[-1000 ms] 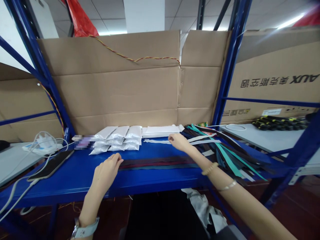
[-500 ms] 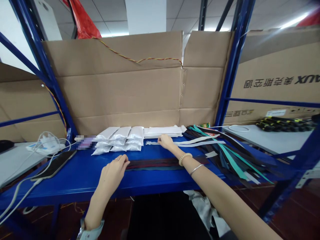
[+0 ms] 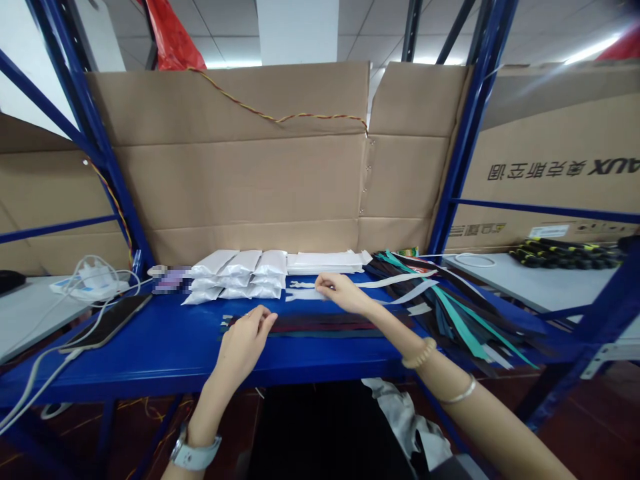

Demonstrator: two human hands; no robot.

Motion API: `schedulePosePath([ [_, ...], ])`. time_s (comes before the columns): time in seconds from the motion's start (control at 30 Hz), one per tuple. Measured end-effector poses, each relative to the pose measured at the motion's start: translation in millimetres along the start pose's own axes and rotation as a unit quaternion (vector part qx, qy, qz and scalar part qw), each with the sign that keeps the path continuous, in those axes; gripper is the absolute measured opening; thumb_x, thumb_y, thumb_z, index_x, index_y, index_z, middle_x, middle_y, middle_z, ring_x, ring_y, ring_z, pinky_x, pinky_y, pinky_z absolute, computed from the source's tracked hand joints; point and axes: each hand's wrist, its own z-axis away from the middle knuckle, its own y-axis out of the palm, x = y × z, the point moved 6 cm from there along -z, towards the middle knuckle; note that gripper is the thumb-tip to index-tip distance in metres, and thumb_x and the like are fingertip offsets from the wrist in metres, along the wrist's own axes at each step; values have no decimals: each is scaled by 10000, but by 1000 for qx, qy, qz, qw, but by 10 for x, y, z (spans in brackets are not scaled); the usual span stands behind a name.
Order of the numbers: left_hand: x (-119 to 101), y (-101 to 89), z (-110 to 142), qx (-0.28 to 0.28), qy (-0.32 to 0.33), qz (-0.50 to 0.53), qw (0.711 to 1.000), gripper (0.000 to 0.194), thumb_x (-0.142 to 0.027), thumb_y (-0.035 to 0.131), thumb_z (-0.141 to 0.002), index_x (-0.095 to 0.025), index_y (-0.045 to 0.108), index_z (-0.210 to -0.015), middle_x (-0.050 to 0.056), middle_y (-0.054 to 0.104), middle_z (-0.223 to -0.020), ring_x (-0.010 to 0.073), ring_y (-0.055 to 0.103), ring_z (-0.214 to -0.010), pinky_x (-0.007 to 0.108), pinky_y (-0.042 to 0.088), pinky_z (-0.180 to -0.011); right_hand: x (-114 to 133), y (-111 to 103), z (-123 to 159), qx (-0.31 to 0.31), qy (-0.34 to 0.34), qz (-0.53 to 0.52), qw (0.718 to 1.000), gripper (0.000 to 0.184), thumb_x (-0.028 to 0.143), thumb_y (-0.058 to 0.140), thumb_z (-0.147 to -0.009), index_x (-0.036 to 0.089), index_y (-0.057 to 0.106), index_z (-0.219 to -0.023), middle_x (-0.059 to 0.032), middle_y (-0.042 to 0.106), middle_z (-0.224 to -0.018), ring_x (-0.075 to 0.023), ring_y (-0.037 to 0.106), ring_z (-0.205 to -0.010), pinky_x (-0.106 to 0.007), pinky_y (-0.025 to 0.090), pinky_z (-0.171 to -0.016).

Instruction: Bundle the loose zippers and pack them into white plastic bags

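On the blue shelf (image 3: 165, 347) lies a short row of dark strips (image 3: 325, 325), side by side, black and dark red. My left hand (image 3: 245, 343) rests on their left part, fingers curled down onto them. My right hand (image 3: 336, 291) pinches a white strip (image 3: 390, 283) and holds it just above the shelf, behind the dark row. The white strip runs right toward a loose heap of strips (image 3: 450, 303), black, teal and white.
White packets (image 3: 240, 275) are stacked at the back, beside a flat white pile (image 3: 325, 262). A phone (image 3: 105, 321) with a white cable (image 3: 30, 380) lies at the left. Cardboard (image 3: 240, 173) walls off the back. Blue uprights (image 3: 460, 133) frame the bay; a grey table (image 3: 540, 280) stands right.
My right hand has drawn the white strip leftward and lifted its end off the shelf. My left hand slid a little right along the dark strips, baring their left ends.
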Motion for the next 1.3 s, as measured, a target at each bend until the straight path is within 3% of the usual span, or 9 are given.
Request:
schedulePosePath([
  [0.13,-135,118,3,1,22,116,993,336,-455,314,-920,-224,536,-818,-2,612,-725,173,571,-718,245,358,-631,301,55,373,2,-44,-48,998,108,211,457,-884,185,535,-816,19,571,-716,-124,525,-670,-237,398,-648],
  [0.27,-271,246,33,40,52,214,975,359,-432,323,-920,-194,451,-684,-35,499,-590,119,475,-569,218,337,-575,410,147,585,-9,-40,-57,997,116,214,433,-904,194,527,-840,18,549,-719,-132,503,-656,-254,385,-648],
  [0.4,-391,227,81,34,75,224,971,345,-408,338,-924,-187,411,-669,-46,444,-589,102,425,-567,213,310,-566,492,105,817,-166,-19,10,986,115,216,473,-887,187,498,-995,-52,548,-937,-187,515,-871,-316,392,-790],
  [0.47,-453,200,112,24,94,204,974,340,-391,340,-930,-185,407,-667,-42,447,-609,104,430,-587,219,308,-582,565,119,955,-199,-7,34,979,90,229,460,-901,188,499,-971,-54,541,-926,-193,507,-870,-330,382,-806],
  [0.57,-545,208,166,28,116,178,977,331,-375,335,-938,-186,398,-674,-35,478,-651,107,449,-616,225,317,-605,650,232,1085,-121,19,14,992,114,244,441,-921,204,528,-859,-13,563,-806,-170,518,-756,-305,384,-748],
  [0.7,-673,290,242,52,146,134,979,283,-340,341,-945,-194,442,-725,-24,545,-740,120,500,-682,232,334,-634,657,301,1147,-40,52,-60,996,122,231,457,-913,212,565,-860,12,592,-780,-149,536,-713,-263,386,-682],
  [0.93,-811,374,330,72,190,60,977,266,-320,327,-956,-208,508,-797,-4,557,-792,129,530,-684,244,334,-608,579,322,1119,-43,52,-101,993,190,257,484,-891,195,519,-715,17,550,-705,-141,496,-666,-241,367,-626],
  [1.13,-817,343,342,49,212,1,976,287,-310,310,-963,-212,542,-825,8,565,-800,132,548,-677,252,307,-574,588,336,1127,-51,49,-125,990,207,264,463,-894,199,494,-699,9,542,-700,-147,494,-665,-244,374,-627],
  [1.3,-802,296,330,38,226,-25,973,288,-295,321,-963,-208,551,-811,12,586,-810,129,546,-671,248,294,-568,644,311,1131,-64,33,-59,996,181,193,455,-882,202,469,-702,16,548,-712,-148,501,-689,-263,355,-663],
])
